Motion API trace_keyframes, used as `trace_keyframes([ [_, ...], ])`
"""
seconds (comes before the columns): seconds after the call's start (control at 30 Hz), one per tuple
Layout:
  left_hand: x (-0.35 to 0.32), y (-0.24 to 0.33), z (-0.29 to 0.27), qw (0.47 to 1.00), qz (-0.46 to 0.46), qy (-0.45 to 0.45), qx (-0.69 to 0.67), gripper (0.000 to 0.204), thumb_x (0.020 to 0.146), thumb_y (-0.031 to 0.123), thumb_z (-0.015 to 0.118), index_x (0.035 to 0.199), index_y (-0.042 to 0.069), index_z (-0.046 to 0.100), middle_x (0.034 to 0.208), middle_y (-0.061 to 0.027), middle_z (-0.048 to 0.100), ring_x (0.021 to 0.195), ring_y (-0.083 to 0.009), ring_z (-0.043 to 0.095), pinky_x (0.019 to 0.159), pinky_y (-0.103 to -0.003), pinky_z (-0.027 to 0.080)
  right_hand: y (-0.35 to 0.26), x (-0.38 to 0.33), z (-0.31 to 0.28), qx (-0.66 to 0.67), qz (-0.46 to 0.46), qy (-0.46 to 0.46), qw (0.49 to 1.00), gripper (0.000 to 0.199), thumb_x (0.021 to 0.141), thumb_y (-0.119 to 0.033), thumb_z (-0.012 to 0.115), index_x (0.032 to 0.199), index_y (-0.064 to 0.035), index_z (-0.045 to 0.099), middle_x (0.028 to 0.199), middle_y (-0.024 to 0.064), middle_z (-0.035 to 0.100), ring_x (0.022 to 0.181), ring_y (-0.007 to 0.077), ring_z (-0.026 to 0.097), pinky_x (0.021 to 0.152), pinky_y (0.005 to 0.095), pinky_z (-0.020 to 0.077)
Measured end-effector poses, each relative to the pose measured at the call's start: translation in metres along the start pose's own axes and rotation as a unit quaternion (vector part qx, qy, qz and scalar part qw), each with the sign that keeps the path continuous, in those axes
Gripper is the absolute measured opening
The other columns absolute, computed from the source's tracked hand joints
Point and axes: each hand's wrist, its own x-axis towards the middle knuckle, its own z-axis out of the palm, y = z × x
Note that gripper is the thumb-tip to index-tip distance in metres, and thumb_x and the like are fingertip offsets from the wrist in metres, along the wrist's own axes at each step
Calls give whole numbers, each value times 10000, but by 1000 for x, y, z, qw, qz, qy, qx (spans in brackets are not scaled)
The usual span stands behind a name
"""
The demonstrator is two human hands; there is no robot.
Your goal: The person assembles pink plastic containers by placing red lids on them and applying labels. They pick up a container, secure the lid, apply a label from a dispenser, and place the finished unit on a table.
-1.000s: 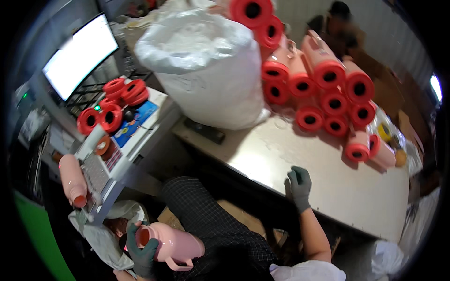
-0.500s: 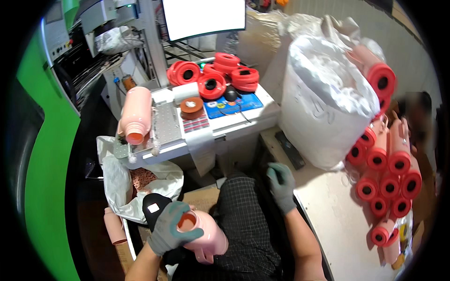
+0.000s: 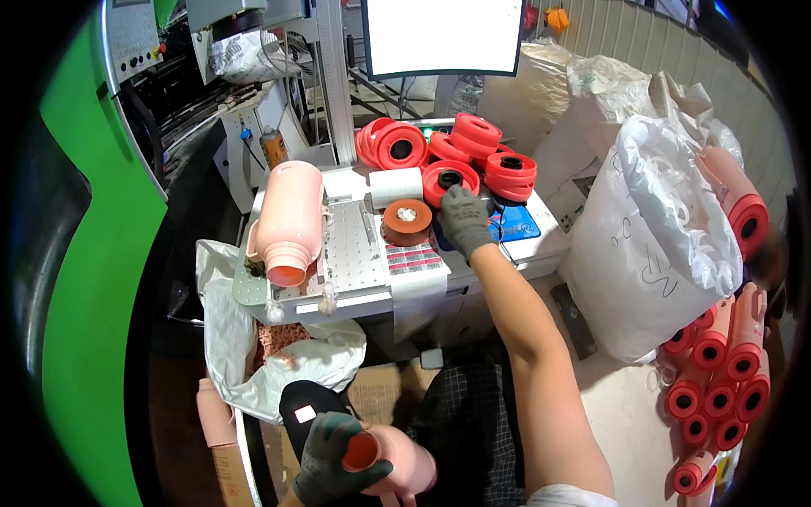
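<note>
Near the lower edge, my gloved left hand (image 3: 332,459) is wrapped round the neck of a pink bottle body (image 3: 409,460), which lies tilted over my lap with its open mouth toward the left. My right arm stretches forward over the table. At its end my gloved right hand (image 3: 465,221) reaches the near edge of a red ring-shaped lid (image 3: 440,177) with a black centre. Its fingertips overlap the lid and are partly hidden, so their grip is unclear. Several more red lids (image 3: 475,133) are piled behind and beside it.
Another pink bottle body (image 3: 292,207) lies on a perforated metal plate (image 3: 355,245). Beside it are a brown tape roll (image 3: 407,221), a white roll (image 3: 395,186) and a label strip (image 3: 416,258). A large white sack (image 3: 625,245) and several pink bottles (image 3: 714,338) stand right; an open bag (image 3: 228,355) hangs left.
My right hand has moved from beside my lap up and forward to the red lids. My left hand still holds the pink bottle body. The view has shifted, so the table appears farther right.
</note>
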Motion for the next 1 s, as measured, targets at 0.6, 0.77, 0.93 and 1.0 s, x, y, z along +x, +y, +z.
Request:
trace_keyframes([
  [0.6,-64,-30,53,869,-282,188,-360,376,1077,178,552,1389,-29,514,1247,-76,631,1164,-191,606,1041,-327,463,-79,-475,-150,296,477,154,813,391,963,-155,725,1307,14,645,1213,150,633,1154,289,596,1039,416,474],
  [0.77,-67,-27,69,946,-238,121,-186,257,1106,182,519,1281,-1,562,1186,-66,650,1079,-162,613,993,-308,478,-87,-468,-184,236,240,67,939,446,932,-214,678,1341,-35,680,1073,138,626,1081,348,583,1003,480,463],
  [0.93,-62,-9,75,891,-282,163,-317,232,1129,193,447,1206,14,572,1143,-77,660,1054,-165,619,965,-310,483,-87,-453,-181,278,229,58,931,518,885,-241,747,1353,-34,670,1006,110,612,972,339,594,904,471,489],
  [1.0,-65,-12,81,876,-286,177,-344,266,1139,221,416,1196,16,577,1122,-78,659,1042,-166,617,955,-314,485,-84,-452,-177,375,338,18,863,514,882,-213,752,1350,-20,665,992,117,606,923,329,585,839,456,494],
])
